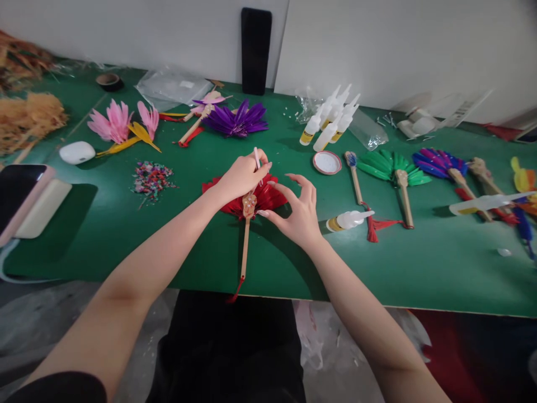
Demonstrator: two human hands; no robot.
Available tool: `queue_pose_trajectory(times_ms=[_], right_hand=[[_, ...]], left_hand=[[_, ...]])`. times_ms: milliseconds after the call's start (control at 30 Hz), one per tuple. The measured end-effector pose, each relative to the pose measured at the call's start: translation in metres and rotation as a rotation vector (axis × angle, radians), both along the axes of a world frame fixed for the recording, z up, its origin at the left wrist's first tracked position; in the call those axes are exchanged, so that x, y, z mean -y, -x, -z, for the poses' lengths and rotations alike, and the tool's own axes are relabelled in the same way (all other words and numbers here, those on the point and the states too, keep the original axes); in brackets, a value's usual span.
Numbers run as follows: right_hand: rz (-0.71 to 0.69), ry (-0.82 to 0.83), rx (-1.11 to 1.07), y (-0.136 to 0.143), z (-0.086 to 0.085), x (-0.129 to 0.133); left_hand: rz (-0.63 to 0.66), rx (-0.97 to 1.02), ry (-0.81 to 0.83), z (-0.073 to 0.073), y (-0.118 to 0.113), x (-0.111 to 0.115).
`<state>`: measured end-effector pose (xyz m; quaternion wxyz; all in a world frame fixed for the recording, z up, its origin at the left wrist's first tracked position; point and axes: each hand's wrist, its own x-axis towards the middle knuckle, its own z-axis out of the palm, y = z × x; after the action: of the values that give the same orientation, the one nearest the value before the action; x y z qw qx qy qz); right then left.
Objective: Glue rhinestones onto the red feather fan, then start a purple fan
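A red feather fan lies on the green table, its wooden handle towards me and a red tassel at the end. Small shiny bits dot the wooden head where the feathers meet the handle. My left hand reaches over the feathers and pinches a slim, pale stick-like tool, whose lower end points down at the fan; its exact kind is unclear. At the fan's right side, my right hand has thumb and fingers apart, the thumb tip close to the wooden head. Nothing shows between its fingers.
Several glue bottles stand behind a round white lid; another bottle lies right of my hand. Green and blue-purple fans lie right. Colourful chips, pink feathers and a purple fan are left and behind.
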<state>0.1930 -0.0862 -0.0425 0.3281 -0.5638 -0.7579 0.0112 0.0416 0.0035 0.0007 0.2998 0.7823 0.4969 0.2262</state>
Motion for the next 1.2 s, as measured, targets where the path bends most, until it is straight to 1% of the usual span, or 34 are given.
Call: queue_pose_trajectory(times_ms=[267,600,933,1067,1200], right_hand=[[-0.008,0.001,0.022,0.003,0.002,0.001],[-0.005,0.025,0.140,0.010,0.004,0.004],[-0.002,0.049,0.164,0.013,0.005,0.006],[-0.008,0.058,0.164,0.012,0.005,0.005],[-0.020,0.051,0.138,0.012,0.003,0.006]], left_hand=[[-0.026,0.028,0.031,0.002,-0.001,0.000],[-0.055,0.066,0.073,0.002,0.000,0.000],[-0.063,0.060,0.058,0.003,0.003,0.000],[-0.052,0.086,0.101,0.003,0.004,-0.001],[-0.064,0.114,0.080,0.004,0.006,-0.003]])
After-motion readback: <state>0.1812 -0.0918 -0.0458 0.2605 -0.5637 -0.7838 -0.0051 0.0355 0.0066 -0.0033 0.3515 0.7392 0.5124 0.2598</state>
